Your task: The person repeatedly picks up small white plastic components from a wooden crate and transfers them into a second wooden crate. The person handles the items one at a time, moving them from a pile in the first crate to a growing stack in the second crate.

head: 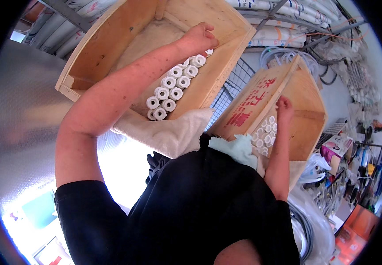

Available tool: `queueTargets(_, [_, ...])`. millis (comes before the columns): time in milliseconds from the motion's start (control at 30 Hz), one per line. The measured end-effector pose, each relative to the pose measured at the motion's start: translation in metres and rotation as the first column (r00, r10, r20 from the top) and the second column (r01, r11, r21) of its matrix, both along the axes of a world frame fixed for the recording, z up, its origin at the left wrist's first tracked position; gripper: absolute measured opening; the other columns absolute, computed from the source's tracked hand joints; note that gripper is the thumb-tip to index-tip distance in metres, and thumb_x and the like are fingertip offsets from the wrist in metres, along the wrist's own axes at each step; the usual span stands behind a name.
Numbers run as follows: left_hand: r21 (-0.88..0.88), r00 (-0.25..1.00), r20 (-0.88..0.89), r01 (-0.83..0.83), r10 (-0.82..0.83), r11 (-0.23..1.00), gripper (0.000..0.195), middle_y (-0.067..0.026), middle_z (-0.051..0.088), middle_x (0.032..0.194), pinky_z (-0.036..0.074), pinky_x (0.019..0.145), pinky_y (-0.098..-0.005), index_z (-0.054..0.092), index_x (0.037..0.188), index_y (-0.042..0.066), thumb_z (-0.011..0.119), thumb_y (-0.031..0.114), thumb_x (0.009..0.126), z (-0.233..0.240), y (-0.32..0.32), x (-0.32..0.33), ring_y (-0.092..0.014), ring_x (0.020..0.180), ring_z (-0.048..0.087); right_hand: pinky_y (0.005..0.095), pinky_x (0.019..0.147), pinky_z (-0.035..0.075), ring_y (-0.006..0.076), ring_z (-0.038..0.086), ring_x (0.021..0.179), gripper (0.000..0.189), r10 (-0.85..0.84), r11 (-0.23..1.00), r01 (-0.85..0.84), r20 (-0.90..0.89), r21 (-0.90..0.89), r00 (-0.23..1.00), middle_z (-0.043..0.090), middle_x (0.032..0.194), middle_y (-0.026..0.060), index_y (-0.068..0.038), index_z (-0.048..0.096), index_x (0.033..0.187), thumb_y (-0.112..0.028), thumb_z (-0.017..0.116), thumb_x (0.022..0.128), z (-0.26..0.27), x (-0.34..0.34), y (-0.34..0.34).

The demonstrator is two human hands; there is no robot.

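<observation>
Two wooden boxes lie before me. In the left wooden box (111, 49), white plastic ring-shaped fittings (176, 93) stand in neat rows along its right wall. My left hand (201, 38) is at the far end of these rows, its fingers curled over a white fitting (209, 52); whether it grips it cannot be told. My right hand (284, 105) hangs over the right wooden box (307, 135), fingers bent, near its left wall; what it holds, if anything, is hidden. Below it, smaller white fittings (266, 132) lie in that box.
A pale cloth (167, 132) covers the left box's near edge; a light green cloth (235, 145) lies at the right box. Behind are a wire rack (234, 81), wrapped pipes (277, 34) and coiled clear hose (270, 54). A coiled dark hose (305, 228) and packed goods (337, 149) stand right.
</observation>
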State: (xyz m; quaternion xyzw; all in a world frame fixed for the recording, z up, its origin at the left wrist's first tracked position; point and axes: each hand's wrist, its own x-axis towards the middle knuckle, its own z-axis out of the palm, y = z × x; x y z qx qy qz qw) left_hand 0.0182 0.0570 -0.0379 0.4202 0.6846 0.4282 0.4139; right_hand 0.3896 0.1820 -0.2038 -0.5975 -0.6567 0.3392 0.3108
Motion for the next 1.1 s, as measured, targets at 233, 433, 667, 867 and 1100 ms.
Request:
queueTargets(233, [0.108,0.997,0.072,-0.026,0.018,0.994,0.062,-0.0127,0.055,0.103,0.053,0.062,-0.0298,0.036,0.129,-0.005,0.063,0.011,0.076,0.010,0.004,0.001,-0.017,0.082,0.060,0.0367,0.078,0.049,0.0309,0.064,0.086,0.025,0.137,0.988,-0.152,0.364,0.012,0.921,0.066,0.093,0.0175,-0.008,0.065,0.103,-0.018,0.057,0.082,-0.045,0.001,-0.029])
queueTargets(433, [0.114,0.997,0.052,-0.063,0.057,0.992,0.059,-0.0105,0.054,0.108,0.051,0.065,-0.0253,0.036,0.131,-0.005,0.061,0.015,0.082,0.021,0.001,-0.008,-0.015,0.087,0.061,0.0417,0.075,0.049,0.0369,0.062,0.087,0.025,0.138,0.990,-0.124,0.354,-0.062,0.925,0.065,0.092,0.0208,-0.006,0.064,0.101,-0.017,0.058,0.079,-0.044,-0.004,-0.031])
queueTargets(667, [0.133,0.994,0.076,-0.085,0.075,0.987,0.057,-0.0097,0.056,0.104,0.051,0.063,-0.0249,0.036,0.130,-0.006,0.060,0.014,0.082,0.025,0.004,-0.009,-0.015,0.086,0.061,0.0456,0.073,0.049,0.0402,0.061,0.085,0.024,0.215,0.975,-0.216,0.401,-0.042,0.891,0.063,0.085,0.0245,-0.001,0.065,0.092,-0.020,0.056,0.080,-0.085,0.016,-0.022])
queueTargets(867, [0.157,0.984,0.141,-0.132,0.110,0.979,0.056,-0.0111,0.055,0.100,0.052,0.056,-0.0304,0.040,0.126,-0.003,0.062,0.007,0.076,0.014,0.007,-0.012,-0.018,0.076,0.061,0.0436,0.073,0.049,0.0383,0.062,0.082,0.025,0.178,0.983,-0.172,0.533,-0.062,0.827,0.064,0.084,0.0216,0.000,0.065,0.088,-0.022,0.055,0.081,-0.059,-0.002,-0.030])
queueTargets(1100, [0.138,0.997,0.037,-0.074,0.070,0.988,0.052,-0.0095,0.058,0.102,0.052,0.061,-0.0267,0.041,0.125,-0.005,0.060,0.012,0.080,0.018,0.004,-0.005,-0.015,0.082,0.062,0.0385,0.069,0.048,0.0305,0.065,0.076,0.036,-0.085,0.994,0.053,0.376,0.096,0.923,0.066,0.083,0.0193,-0.001,0.067,0.094,-0.034,0.061,0.079,-0.061,0.016,-0.011])
